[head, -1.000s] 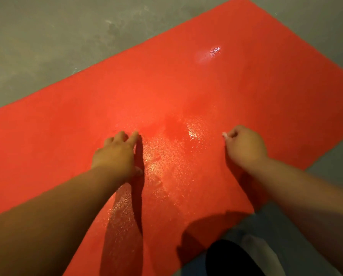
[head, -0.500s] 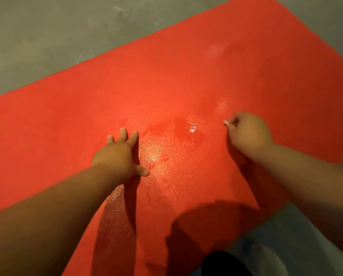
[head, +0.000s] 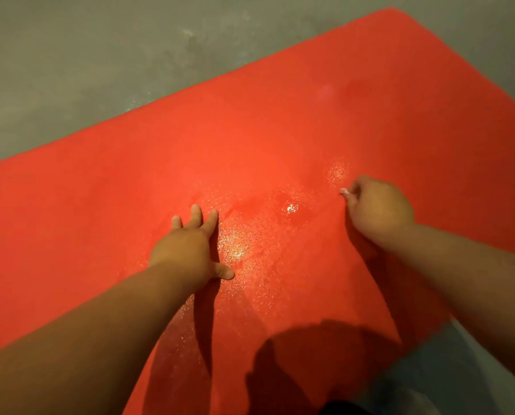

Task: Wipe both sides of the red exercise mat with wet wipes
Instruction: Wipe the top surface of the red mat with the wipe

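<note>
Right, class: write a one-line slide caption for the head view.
Left hand flat on the wet red exercise mat; right hand pinches a small white wipe against it.

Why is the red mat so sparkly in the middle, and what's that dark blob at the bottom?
Head view: light glints off the wet patch of the red mat, between the flat left hand and the right hand pinching a white wipe; head view: the dark blob looks like the person's own shadow.

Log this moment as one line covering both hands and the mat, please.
left hand flat on red mat, fingers spread | right hand curled on wet wipe, white tip showing | wet sheen between hands
</note>
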Demonstrator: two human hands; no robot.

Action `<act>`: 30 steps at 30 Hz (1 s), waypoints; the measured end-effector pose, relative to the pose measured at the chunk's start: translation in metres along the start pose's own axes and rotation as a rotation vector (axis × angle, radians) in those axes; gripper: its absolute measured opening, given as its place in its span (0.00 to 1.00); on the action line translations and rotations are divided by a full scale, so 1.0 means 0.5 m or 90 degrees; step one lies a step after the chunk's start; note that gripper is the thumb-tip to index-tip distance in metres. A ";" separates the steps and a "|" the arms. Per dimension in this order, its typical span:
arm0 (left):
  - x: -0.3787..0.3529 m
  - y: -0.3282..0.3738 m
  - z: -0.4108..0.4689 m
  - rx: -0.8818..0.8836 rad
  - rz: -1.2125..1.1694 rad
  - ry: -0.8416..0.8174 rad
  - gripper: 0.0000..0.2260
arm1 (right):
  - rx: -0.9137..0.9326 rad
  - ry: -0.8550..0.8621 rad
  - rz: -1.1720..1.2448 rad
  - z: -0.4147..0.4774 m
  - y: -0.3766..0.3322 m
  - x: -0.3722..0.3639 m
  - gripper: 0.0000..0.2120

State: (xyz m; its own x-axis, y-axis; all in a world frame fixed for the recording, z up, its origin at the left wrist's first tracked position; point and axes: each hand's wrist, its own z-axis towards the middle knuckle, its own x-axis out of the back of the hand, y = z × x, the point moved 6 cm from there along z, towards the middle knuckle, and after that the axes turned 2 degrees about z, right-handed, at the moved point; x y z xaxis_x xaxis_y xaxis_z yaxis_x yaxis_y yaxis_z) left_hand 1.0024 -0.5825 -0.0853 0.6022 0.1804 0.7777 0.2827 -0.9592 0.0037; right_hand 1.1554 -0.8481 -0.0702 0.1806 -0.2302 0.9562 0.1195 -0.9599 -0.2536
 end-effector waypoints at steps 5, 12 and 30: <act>-0.001 -0.002 0.001 0.003 -0.011 -0.003 0.55 | 0.089 -0.021 0.087 -0.079 -0.132 -0.065 0.10; -0.004 -0.002 0.000 0.001 -0.030 -0.001 0.55 | 0.239 -0.139 0.098 -0.122 -0.190 -0.089 0.07; -0.006 -0.001 -0.001 -0.005 -0.057 -0.013 0.53 | 0.135 -0.089 -0.008 0.000 -0.115 -0.043 0.05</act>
State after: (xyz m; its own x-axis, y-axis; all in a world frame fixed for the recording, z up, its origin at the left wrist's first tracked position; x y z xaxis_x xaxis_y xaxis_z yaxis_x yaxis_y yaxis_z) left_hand 1.0003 -0.5828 -0.0871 0.5901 0.2699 0.7609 0.3308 -0.9405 0.0771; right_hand 1.1448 -0.7878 -0.0761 0.3096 -0.1800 0.9337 0.3225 -0.9038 -0.2812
